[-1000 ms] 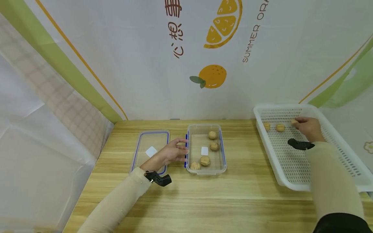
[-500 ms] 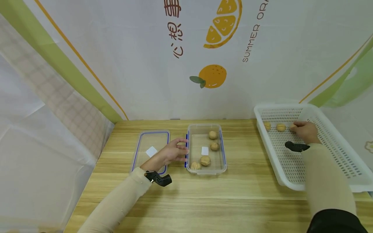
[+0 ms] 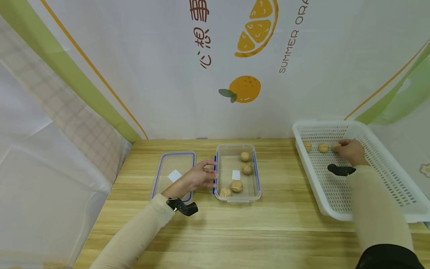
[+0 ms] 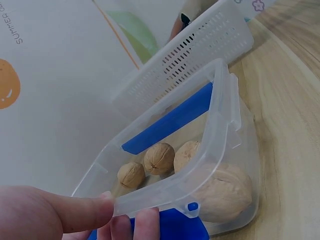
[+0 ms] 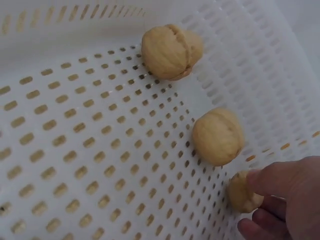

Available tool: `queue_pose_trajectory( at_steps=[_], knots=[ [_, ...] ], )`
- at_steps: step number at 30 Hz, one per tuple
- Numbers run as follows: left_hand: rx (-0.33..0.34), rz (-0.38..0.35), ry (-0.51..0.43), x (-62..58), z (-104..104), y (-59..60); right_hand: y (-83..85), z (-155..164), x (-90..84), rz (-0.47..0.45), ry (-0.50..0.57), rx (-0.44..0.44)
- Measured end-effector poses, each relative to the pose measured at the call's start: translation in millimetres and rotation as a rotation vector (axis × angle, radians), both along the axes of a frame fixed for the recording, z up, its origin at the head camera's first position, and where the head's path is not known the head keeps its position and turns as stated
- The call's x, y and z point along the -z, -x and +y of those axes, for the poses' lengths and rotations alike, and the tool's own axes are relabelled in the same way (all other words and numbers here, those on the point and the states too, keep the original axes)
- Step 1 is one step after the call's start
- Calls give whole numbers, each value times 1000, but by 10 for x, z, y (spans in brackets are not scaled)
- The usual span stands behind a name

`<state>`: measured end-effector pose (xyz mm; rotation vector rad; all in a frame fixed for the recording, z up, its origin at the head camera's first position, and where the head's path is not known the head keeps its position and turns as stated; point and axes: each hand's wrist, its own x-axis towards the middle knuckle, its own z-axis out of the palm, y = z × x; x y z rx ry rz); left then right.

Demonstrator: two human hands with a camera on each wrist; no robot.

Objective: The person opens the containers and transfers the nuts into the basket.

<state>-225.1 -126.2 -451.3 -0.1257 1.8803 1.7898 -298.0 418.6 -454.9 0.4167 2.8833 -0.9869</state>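
Walnuts: 4 lie in the clear box [image 3: 235, 149], its rim steadied by the relaxed left grip [image 3: 198, 175]; right grip [image 3: 349, 151] pinches 1 walnut [image 5: 242, 192] at the white basket [image 3: 336, 194] wall, beside 2 others.

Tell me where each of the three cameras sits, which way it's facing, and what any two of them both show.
Head: worn on the head, looks forward and down at the table; shows both sleeved arms, left hand at the clear box, right hand in the white basket.
Left wrist: low beside the box, facing across it toward the basket; shows left fingertips on the box rim.
Right wrist: above the basket floor, looking down; shows right fingers pinching a walnut.
Shared: head and left wrist both show the box's walnuts.
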Motion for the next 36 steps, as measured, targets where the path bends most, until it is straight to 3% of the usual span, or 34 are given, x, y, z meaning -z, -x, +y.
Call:
queue_pose_trajectory(
  at_steps=[5, 13, 36],
  knots=[
    [-2, -2, -9, 9, -2, 3, 36, 24, -128, 10, -49, -89],
    [-6, -6, -14, 5, -8, 5, 147, 69, -425, -19, -160, -329],
    [-2, -8, -10, -2, -1, 7, -91, -482, -971, 44, -163, -575]
  ],
)
